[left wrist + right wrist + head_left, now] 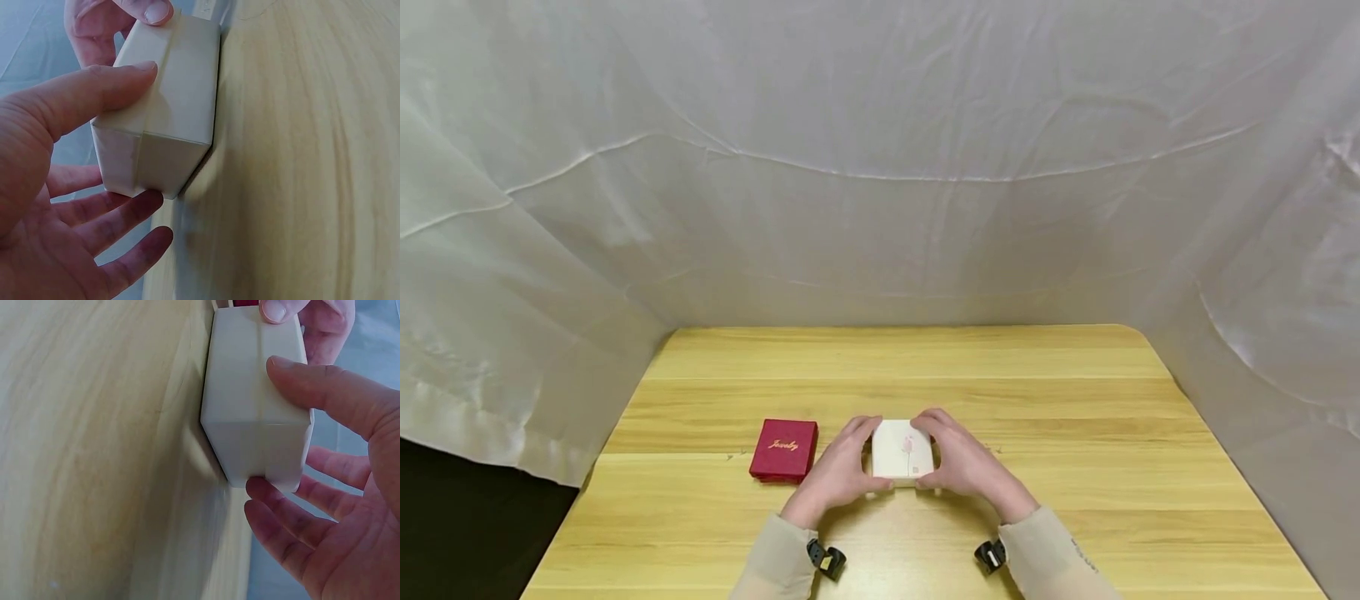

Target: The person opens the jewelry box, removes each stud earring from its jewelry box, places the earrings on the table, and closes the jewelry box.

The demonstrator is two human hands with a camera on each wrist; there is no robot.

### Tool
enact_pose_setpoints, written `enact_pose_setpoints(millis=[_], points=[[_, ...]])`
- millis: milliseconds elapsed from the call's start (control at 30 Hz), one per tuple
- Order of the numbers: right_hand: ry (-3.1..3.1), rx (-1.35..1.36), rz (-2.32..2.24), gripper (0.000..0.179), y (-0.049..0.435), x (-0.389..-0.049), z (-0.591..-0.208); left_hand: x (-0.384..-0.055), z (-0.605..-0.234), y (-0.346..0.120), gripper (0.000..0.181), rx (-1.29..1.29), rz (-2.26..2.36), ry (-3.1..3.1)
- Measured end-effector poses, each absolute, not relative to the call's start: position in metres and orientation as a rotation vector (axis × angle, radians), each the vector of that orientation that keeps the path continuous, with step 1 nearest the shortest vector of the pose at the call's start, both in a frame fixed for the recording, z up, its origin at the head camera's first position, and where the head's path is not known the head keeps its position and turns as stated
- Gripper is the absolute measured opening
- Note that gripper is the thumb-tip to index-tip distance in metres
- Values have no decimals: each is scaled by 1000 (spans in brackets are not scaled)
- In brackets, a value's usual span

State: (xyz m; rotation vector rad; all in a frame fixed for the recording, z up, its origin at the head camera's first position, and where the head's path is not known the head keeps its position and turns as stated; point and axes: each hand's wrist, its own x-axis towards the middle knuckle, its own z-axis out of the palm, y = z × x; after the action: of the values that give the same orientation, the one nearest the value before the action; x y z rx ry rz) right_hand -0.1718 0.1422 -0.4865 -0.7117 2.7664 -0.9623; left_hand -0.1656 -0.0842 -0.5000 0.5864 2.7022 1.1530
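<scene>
A small white lidded box [891, 450] with a pink flower printed on its top sits on the table between both hands. My left hand [844, 467] grips its left side, thumb on the near face and fingers around the far side. From the right, my right hand [962, 461] holds it the same way. In the left wrist view the box [178, 81] shows a seam between lid and base, the lid fully down. The right wrist view shows the box [237, 375] with its base against the table. The far fingertips are partly hidden.
A red box [784, 450] with gold "Jewelry" lettering lies on the table left of my left hand. The wooden table [1075, 400] has rounded far corners. Pale cloth [880, 233] hangs behind it and along both sides.
</scene>
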Motion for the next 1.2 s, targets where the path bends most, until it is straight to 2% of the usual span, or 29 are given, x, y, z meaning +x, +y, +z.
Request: enact_pose_setpoints(millis=[1200], points=[[2763,-737,-943,82,142,-171,-496,-167,-506,-81,96,586,1137,2657]])
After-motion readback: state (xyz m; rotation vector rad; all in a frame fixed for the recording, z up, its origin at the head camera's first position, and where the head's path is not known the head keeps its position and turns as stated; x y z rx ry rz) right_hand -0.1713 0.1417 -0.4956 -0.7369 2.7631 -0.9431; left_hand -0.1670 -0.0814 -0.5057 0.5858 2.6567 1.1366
